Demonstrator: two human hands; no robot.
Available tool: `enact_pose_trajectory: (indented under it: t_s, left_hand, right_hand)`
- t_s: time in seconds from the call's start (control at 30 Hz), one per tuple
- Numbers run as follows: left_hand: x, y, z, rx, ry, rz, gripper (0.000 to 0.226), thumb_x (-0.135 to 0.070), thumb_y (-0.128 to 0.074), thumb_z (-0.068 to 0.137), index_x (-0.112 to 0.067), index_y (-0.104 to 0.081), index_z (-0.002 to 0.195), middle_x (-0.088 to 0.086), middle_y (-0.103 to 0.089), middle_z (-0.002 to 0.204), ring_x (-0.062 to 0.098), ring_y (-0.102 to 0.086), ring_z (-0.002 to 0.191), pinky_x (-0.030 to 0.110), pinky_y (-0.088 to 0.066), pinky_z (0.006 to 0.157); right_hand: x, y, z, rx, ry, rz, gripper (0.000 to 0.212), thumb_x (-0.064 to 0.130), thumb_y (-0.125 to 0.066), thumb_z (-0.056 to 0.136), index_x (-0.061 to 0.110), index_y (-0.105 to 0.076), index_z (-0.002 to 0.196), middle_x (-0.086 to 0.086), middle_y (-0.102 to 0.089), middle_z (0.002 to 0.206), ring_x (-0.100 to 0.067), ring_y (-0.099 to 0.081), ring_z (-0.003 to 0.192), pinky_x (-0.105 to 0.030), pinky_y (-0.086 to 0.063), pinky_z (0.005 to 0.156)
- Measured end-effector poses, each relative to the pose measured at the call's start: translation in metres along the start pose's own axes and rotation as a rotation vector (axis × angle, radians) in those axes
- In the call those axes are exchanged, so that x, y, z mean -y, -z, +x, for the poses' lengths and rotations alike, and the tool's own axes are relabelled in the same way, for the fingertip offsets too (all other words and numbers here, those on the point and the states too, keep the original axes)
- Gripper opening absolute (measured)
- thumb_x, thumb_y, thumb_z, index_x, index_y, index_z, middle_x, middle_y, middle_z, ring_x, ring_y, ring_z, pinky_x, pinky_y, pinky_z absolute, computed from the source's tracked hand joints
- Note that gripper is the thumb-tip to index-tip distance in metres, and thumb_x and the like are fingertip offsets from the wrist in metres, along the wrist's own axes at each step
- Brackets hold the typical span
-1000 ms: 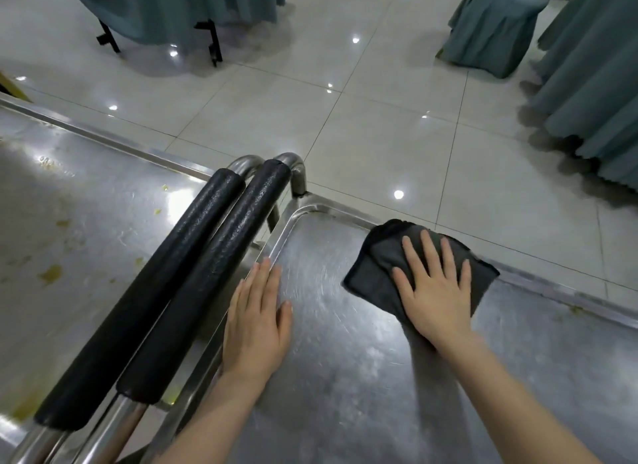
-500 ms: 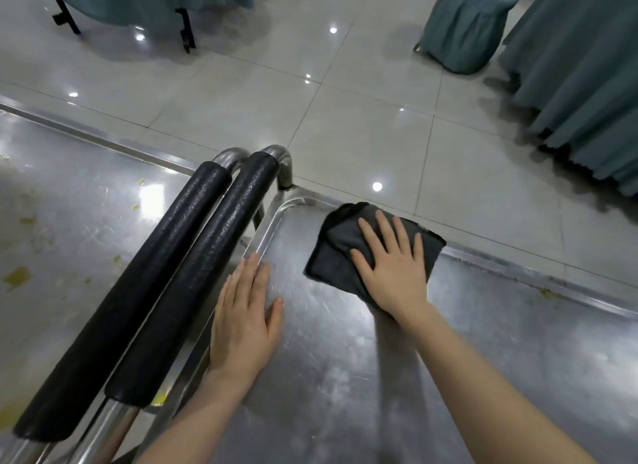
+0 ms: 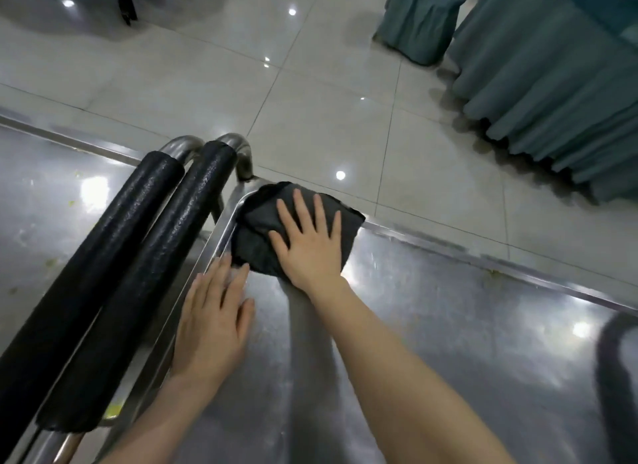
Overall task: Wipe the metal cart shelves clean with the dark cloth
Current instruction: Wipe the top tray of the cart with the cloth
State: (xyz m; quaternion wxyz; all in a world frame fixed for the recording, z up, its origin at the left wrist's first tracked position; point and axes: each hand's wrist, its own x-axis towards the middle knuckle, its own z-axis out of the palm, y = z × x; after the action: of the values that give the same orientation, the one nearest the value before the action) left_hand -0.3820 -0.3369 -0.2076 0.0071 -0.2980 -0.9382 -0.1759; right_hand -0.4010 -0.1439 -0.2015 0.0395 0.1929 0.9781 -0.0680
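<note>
The metal cart shelf (image 3: 448, 325) fills the lower right of the view, scratched and shiny. A dark folded cloth (image 3: 257, 236) lies in the shelf's far left corner, against the raised rim. My right hand (image 3: 310, 246) presses flat on the cloth with fingers spread and straight. My left hand (image 3: 214, 322) rests flat on the shelf near its left rim, fingertips just short of the cloth.
Two black foam-covered cart handles (image 3: 114, 273) run diagonally at the left. A second metal cart top (image 3: 38, 204) with yellowish stains lies further left. Beyond is a tiled floor (image 3: 328, 118) with teal-draped furniture (image 3: 552, 84) at the upper right.
My right hand has pushed the cloth leftward into the shelf's far left corner. My left hand stays flat on the shelf. The view has shifted slightly.
</note>
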Motion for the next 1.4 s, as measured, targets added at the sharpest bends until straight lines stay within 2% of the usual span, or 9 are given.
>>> enact_pose_trajectory:
  t_s: [0.17,0.37,0.47,0.73,0.87,1.03,1.13,1.23,1.4]
  left_hand:
    - [0.002,0.003,0.0,0.01,0.019,-0.086,0.058,-0.03,-0.043,0.093,-0.004,-0.04,0.144,0.015,-0.038,0.152,0.028,-0.034,0.142,0.048,-0.026,0.117]
    - [0.002,0.001,0.001,0.063,0.021,0.001,0.059,-0.034,-0.037,0.091,-0.002,-0.045,0.141,0.016,-0.04,0.15,0.031,-0.035,0.139,0.048,-0.023,0.118]
    - [-0.002,0.0,0.004,0.067,0.019,0.033,0.059,-0.033,-0.033,0.091,0.001,-0.048,0.137,0.024,-0.042,0.145,0.04,-0.037,0.135,0.056,-0.028,0.113]
    - [-0.086,-0.011,0.013,0.059,-0.036,-0.14,0.057,-0.036,-0.036,0.092,0.001,-0.052,0.133,0.023,-0.05,0.137,0.04,-0.044,0.128,0.051,-0.032,0.11]
    - [-0.129,-0.025,0.031,0.042,-0.121,-0.173,0.054,-0.036,-0.037,0.095,-0.003,-0.052,0.134,0.019,-0.049,0.14,0.037,-0.044,0.129,0.051,-0.034,0.11]
    - [-0.184,-0.051,0.044,0.123,-0.244,-0.249,0.054,-0.036,-0.036,0.096,-0.004,-0.052,0.136,0.016,-0.046,0.146,0.036,-0.042,0.135,0.053,-0.035,0.11]
    - [-0.195,-0.067,0.037,0.192,-0.298,-0.167,0.06,-0.046,-0.03,0.096,-0.013,-0.044,0.144,0.007,-0.037,0.154,0.027,-0.032,0.143,0.045,-0.024,0.119]
    - [-0.191,-0.07,0.037,0.209,-0.273,-0.175,0.062,-0.048,-0.029,0.096,-0.011,-0.044,0.144,0.006,-0.038,0.153,0.025,-0.033,0.143,0.043,-0.022,0.119]
    - [-0.194,-0.068,0.036,0.198,-0.266,-0.207,0.057,-0.044,-0.034,0.096,-0.007,-0.05,0.138,0.01,-0.045,0.147,0.029,-0.042,0.135,0.047,-0.031,0.114]
  right_hand:
    - [-0.057,0.006,-0.021,-0.019,-0.026,0.043,0.06,0.06,-0.026,0.098,0.042,-0.014,0.154,0.012,-0.001,0.164,-0.017,0.004,0.151,-0.049,0.005,0.12]
    - [-0.245,0.025,-0.125,-0.035,-0.584,0.038,0.066,0.064,-0.018,0.094,0.04,-0.005,0.154,0.007,-0.002,0.165,-0.019,0.0,0.151,-0.054,-0.005,0.12]
    - [-0.278,0.031,-0.134,0.012,-0.736,0.066,0.066,0.062,-0.018,0.095,0.041,0.0,0.154,0.006,0.002,0.165,-0.022,0.002,0.151,-0.058,-0.005,0.118]
    - [-0.134,0.006,-0.075,-0.003,-0.084,0.029,0.06,0.06,-0.019,0.097,0.04,-0.018,0.153,0.01,-0.006,0.164,-0.022,0.002,0.151,-0.053,0.008,0.118]
    - [-0.179,0.011,-0.094,-0.034,-0.143,0.066,0.06,0.062,-0.025,0.098,0.041,-0.019,0.153,0.011,-0.005,0.164,-0.017,0.001,0.151,-0.048,0.007,0.12]
    - [-0.322,0.026,-0.175,-0.048,-0.576,0.056,0.059,0.06,-0.03,0.097,0.039,-0.024,0.152,0.008,-0.011,0.164,-0.017,-0.006,0.15,-0.051,-0.004,0.12]
    - [-0.359,0.035,-0.194,-0.005,-0.759,0.103,0.062,0.061,-0.023,0.096,0.039,-0.021,0.153,0.009,-0.008,0.164,-0.017,-0.003,0.15,-0.054,-0.002,0.119]
    - [-0.33,0.028,-0.174,-0.035,-0.684,0.041,0.057,0.054,-0.025,0.099,0.039,-0.019,0.153,0.007,-0.007,0.164,-0.021,-0.001,0.151,-0.056,-0.001,0.119]
    - [-0.233,0.013,-0.11,-0.043,-0.19,0.017,0.055,0.056,-0.026,0.1,0.041,-0.019,0.153,0.011,-0.002,0.164,-0.019,0.006,0.151,-0.055,0.006,0.118]
